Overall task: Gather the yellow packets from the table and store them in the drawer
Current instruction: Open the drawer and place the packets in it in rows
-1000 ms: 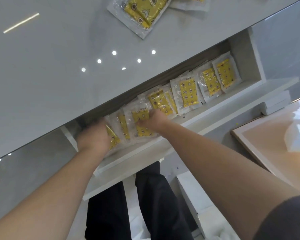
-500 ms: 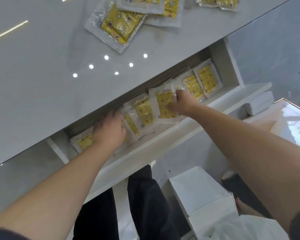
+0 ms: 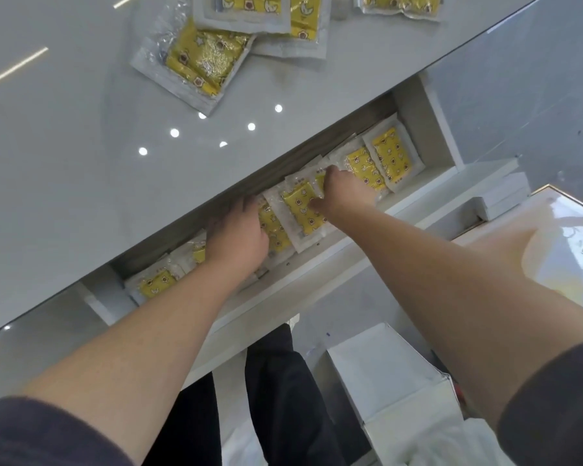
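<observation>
The white drawer (image 3: 347, 253) is pulled out under the table edge and holds a row of several yellow packets in clear wrappers. My left hand (image 3: 236, 230) lies flat on packets left of the row's middle, its fingertips hidden under the tabletop. My right hand (image 3: 344, 193) presses with spread fingers on a packet (image 3: 300, 210) right of the middle. Two packets (image 3: 392, 156) at the right end and one packet (image 3: 155, 284) at the left end lie uncovered. On the glossy white table (image 3: 64, 163), several more yellow packets (image 3: 206, 62) lie overlapping at the far edge of view.
An open white box (image 3: 384, 375) stands on the floor by my dark trousers (image 3: 283, 398). A small white box (image 3: 498, 200) sits on a ledge right of the drawer. A glossy framed panel (image 3: 569, 250) lies at the far right.
Both hands have slid to the right along the row of packets in the drawer. A packet at the left end is now uncovered. More table packets have come into view.
</observation>
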Tool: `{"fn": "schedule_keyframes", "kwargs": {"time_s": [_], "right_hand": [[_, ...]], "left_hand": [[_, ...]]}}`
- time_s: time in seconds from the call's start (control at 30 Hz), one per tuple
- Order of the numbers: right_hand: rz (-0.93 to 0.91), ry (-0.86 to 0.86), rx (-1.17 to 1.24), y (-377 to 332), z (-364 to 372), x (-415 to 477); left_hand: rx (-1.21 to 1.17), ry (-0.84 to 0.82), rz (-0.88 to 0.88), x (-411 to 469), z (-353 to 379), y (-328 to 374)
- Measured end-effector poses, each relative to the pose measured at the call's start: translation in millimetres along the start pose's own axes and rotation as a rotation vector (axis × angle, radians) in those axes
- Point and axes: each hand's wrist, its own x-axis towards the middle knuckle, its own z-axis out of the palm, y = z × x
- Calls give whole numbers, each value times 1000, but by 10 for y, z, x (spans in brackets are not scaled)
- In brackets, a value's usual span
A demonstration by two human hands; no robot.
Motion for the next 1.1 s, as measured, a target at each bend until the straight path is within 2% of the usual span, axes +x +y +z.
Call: {"fn": "schedule_keyframes", "kwargs": {"time_s": [0.17, 0.37, 0.5, 0.63, 0.77, 0.87, 1.1], "right_hand": [[-45, 32, 47, -42, -324, -329], [-132, 345, 271, -284, -852, -837], [-134, 412, 314, -682, -1199, -844], [-158, 455, 381, -1145, -1461, -533], [-52, 510, 457, -1464, -1668, -205], [49, 511, 419, -1576, -1726, -36], [198, 515, 294, -1616, -1691, 114]], "left_hand": [[-149, -65, 120, -254, -428, 13], [-164, 8, 264, -398, -1244, -37], [-142, 105, 287, -212, -1798, -202], [-63, 275, 293, 288, -2235, -498], [59, 419, 209, 788, -2562, -749], [92, 496, 161, 1055, -2718, -797], [15, 537, 99, 1382, -2847, -591]]}}
